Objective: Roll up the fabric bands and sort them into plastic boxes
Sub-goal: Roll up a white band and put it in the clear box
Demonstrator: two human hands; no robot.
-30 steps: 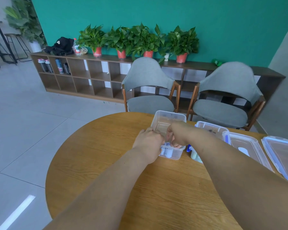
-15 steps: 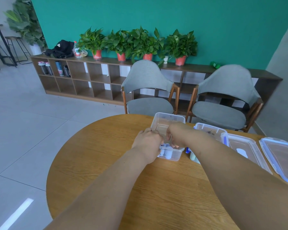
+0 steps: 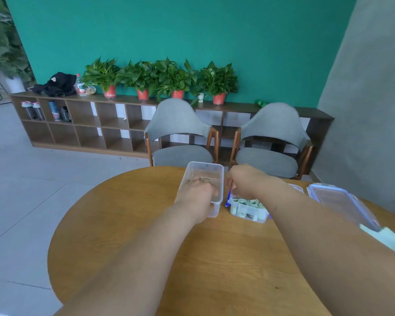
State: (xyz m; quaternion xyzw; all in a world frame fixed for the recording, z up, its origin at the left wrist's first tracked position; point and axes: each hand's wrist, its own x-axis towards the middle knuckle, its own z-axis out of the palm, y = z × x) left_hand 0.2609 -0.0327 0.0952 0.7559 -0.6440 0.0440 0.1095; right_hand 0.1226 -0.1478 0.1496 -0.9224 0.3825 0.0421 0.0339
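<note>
A clear plastic box [image 3: 205,172] stands on the round wooden table [image 3: 128,224]. My left hand [image 3: 197,193] reaches over its near left corner, with bent fingers inside the box hiding whatever lies under them. Right beside it is a second clear box [image 3: 249,212] with blue latches, holding several rolled pale green fabric bands [image 3: 245,202]. My right hand [image 3: 242,181] hovers over that box's far left corner, fingers bunched and pointing down. I cannot see whether they hold anything.
Two clear lids with blue rims [image 3: 342,199] lie on the table to the right, and something pale green [image 3: 385,238] sits near the right edge. Two grey chairs [image 3: 180,153] stand beyond the table's far edge, before a low shelf with potted plants.
My right hand has left the first box and moved right, over the box with the green rolls. My left hand stays at the first box.
</note>
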